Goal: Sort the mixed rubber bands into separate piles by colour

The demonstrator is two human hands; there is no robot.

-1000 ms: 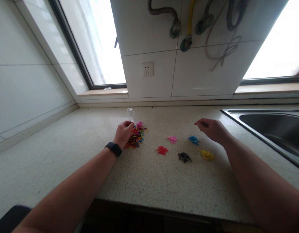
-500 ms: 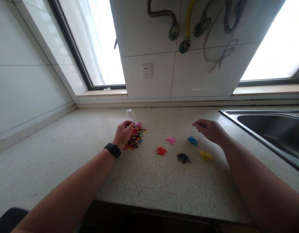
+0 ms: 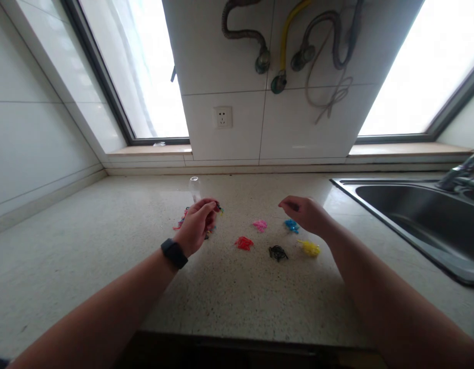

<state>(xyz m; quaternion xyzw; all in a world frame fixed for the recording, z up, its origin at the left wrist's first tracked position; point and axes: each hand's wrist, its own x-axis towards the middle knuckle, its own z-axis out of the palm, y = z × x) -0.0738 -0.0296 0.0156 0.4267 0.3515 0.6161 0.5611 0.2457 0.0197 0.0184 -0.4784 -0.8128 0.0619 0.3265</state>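
In the head view, our left forearm reaches up from the lower left, the wrist with its black watch (image 3: pixel 174 253) low over the table (image 3: pixel 221 302). Our left hand (image 3: pixel 197 225) leans inward, back up, thumb and forefinger pinched; its grip is closed, with a dark bit at the fingertips that we cannot tell is held. The mixed pile (image 3: pixel 180 223) of small coloured bands lies under and around this hand, largely hidden, with the clear cup (image 3: pixel 194 189) just beyond. Our right forearm slants in from the lower right, and our right hand (image 3: pixel 304 212) points left, fingers curled to the thumb, its grip closed; we cannot see anything in it. The blue bunch (image 3: pixel 291 226) lies just beside it, near the pink bunch (image 3: pixel 260 225), red bunch (image 3: pixel 243 243), black bunch (image 3: pixel 278 253) and yellow bunch (image 3: pixel 310 249).
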